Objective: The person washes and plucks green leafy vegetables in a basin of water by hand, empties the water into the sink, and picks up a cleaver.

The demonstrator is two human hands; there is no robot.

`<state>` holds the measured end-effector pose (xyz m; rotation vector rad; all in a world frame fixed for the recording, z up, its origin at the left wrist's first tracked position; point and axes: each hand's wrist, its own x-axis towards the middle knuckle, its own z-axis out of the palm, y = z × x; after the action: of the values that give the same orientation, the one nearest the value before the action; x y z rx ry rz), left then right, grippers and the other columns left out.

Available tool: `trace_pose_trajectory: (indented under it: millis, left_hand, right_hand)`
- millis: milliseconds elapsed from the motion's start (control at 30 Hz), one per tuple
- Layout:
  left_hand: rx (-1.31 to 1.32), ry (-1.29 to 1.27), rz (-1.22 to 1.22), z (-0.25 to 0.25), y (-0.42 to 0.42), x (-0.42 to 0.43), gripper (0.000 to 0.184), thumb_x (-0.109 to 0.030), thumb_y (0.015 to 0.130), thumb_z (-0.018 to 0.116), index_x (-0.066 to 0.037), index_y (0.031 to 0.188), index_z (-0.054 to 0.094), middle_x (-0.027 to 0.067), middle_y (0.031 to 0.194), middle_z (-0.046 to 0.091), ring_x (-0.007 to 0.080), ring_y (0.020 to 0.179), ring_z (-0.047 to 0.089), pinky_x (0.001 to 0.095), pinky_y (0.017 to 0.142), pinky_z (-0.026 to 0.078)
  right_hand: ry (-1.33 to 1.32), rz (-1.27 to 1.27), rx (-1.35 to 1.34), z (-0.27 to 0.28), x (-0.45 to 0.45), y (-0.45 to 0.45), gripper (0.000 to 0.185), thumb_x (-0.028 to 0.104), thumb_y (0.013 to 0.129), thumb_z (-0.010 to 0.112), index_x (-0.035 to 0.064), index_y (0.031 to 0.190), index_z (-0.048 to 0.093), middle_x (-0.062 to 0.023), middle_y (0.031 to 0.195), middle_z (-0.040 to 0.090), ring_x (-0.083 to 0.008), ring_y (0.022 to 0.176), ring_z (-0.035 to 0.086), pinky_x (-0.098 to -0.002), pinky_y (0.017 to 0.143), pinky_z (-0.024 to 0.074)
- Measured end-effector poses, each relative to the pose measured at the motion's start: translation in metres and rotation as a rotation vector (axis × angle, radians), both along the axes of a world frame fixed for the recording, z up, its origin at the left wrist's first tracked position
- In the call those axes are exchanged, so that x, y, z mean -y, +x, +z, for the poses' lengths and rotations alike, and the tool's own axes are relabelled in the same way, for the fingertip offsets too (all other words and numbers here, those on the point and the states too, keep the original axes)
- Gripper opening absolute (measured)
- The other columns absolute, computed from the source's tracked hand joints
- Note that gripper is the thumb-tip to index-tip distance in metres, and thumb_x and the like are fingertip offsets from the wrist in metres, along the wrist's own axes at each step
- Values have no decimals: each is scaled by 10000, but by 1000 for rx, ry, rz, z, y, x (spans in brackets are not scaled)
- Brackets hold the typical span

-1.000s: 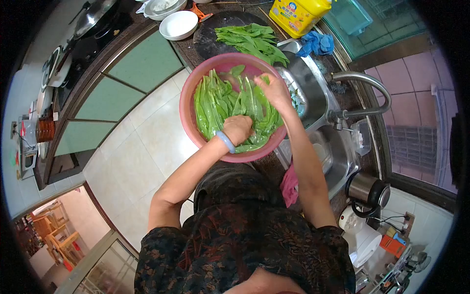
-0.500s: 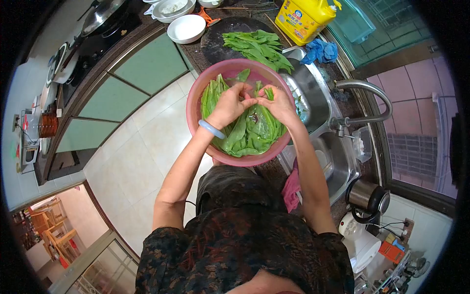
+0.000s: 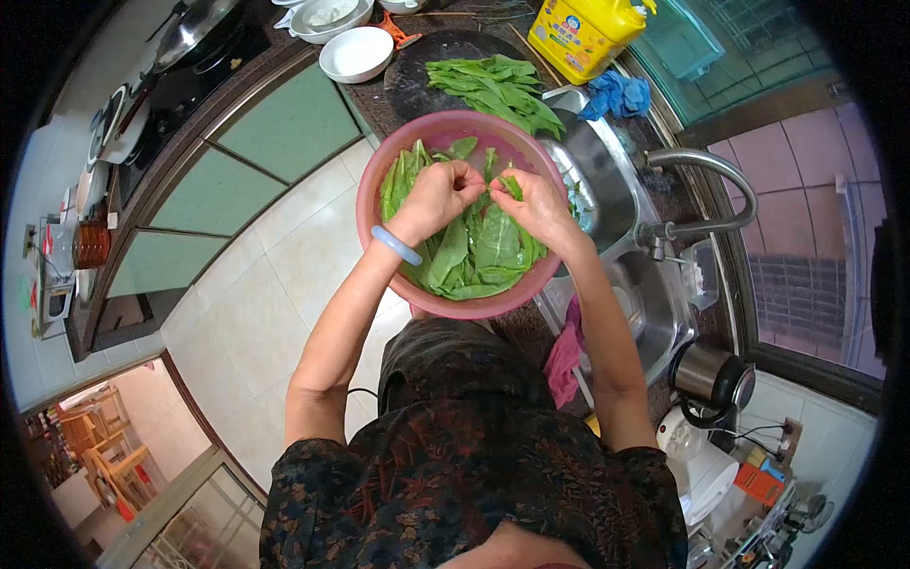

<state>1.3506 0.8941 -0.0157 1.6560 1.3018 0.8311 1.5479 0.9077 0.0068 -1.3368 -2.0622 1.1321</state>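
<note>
A pink basin (image 3: 372, 270) holds water and many long green leaves (image 3: 453, 261). Above the leaves, my left hand (image 3: 437, 200), with a pale bangle (image 3: 396, 246) on its wrist, is closed in a pinch. My right hand (image 3: 537, 209) pinches a green leaf (image 3: 510, 186) whose tip shows at its fingers. The two sets of fingertips almost meet over the basin. What lies between the left fingertips is too small to make out.
More leafy greens (image 3: 498, 85) lie on a dark round board (image 3: 408, 81) behind the basin. To the right are a steel sink (image 3: 607, 166) and its faucet (image 3: 739, 171). A yellow jug (image 3: 578, 38), blue cloth (image 3: 618, 95), white bowl (image 3: 356, 55) and kettle (image 3: 706, 375) stand around.
My hands have drawn slightly apart at the fingertips, the left moving a little to the left. The leaves in the basin have shifted slightly.
</note>
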Motion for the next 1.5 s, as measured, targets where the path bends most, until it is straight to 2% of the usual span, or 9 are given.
trace_pose_trajectory:
  millis: [233, 367, 467, 633, 900, 1100, 1167, 1233, 1500]
  left_hand:
    - [-40, 42, 27, -6, 16, -4, 122, -101, 853, 656, 17, 880, 640, 36, 751, 638, 81, 717, 573, 257, 674, 486]
    - [474, -73, 193, -15, 44, -14, 103, -92, 861, 646, 7, 889, 639, -3, 802, 637, 52, 700, 553, 203, 629, 453]
    - [890, -438, 318, -9, 64, -15, 79, -96, 860, 636, -27, 822, 648, -3, 722, 618, 78, 575, 503, 213, 521, 386]
    - [947, -761, 327, -42, 73, -3, 179, -134, 876, 628, -58, 717, 594, 32, 654, 577, 125, 547, 518, 248, 476, 393]
    - [-43, 74, 373, -50, 17, -32, 192, -151, 840, 619, 32, 836, 678, 63, 705, 675, 127, 621, 608, 293, 602, 489]
    - [-43, 268, 194, 54, 95, -81, 149, -157, 789, 639, -15, 799, 680, 193, 757, 671, 341, 734, 672, 425, 700, 523]
    - [-37, 353, 81, 75, 125, -91, 149, -156, 796, 651, -10, 807, 681, 214, 783, 665, 379, 754, 656, 448, 724, 520]
    - [25, 477, -230, 71, 150, -105, 264, -118, 798, 657, 4, 1032, 674, 249, 929, 659, 408, 915, 628, 437, 849, 499]
    - [-137, 42, -227, -31, 62, -95, 520, 99, 788, 574, 9, 1297, 516, 157, 1176, 634, 256, 1158, 582, 369, 946, 496]
  right_hand:
    - [204, -34, 59, -16, 5, -7, 170, 110, 825, 644, -17, 912, 573, -228, 843, 615, -413, 792, 607, -445, 688, 472]
    - [381, -298, -104, -25, 4, -13, 152, 105, 822, 634, -20, 871, 563, -223, 790, 595, -398, 727, 587, -438, 650, 453]
    - [273, -516, -186, -29, 11, -15, 144, 155, 887, 619, 15, 884, 587, -35, 734, 569, -116, 675, 523, -290, 627, 440]
    - [-5, -877, -692, -21, 15, -9, 125, 205, 922, 603, 87, 884, 589, 37, 682, 501, -61, 611, 451, -235, 540, 356]
    - [77, -614, -1152, 73, 16, 108, 177, 198, 991, 507, 26, 977, 545, -73, 900, 560, -155, 944, 583, -350, 867, 503]
    - [-131, -564, -548, 32, 10, 74, 230, 296, 928, 604, 74, 972, 563, -2, 752, 523, -96, 559, 486, -255, 534, 461]
    - [-331, -569, -142, 9, -3, 37, 331, 294, 864, 652, 35, 1061, 588, -65, 859, 614, -152, 701, 591, -296, 611, 497]
    - [539, -421, 18, -79, -24, 7, 395, 187, 782, 652, -6, 1115, 559, -234, 1057, 644, -377, 1006, 610, -447, 838, 480]
    - [140, -470, 93, -96, -18, 8, 373, 189, 784, 664, -10, 1087, 576, -251, 963, 651, -419, 945, 618, -474, 836, 471]
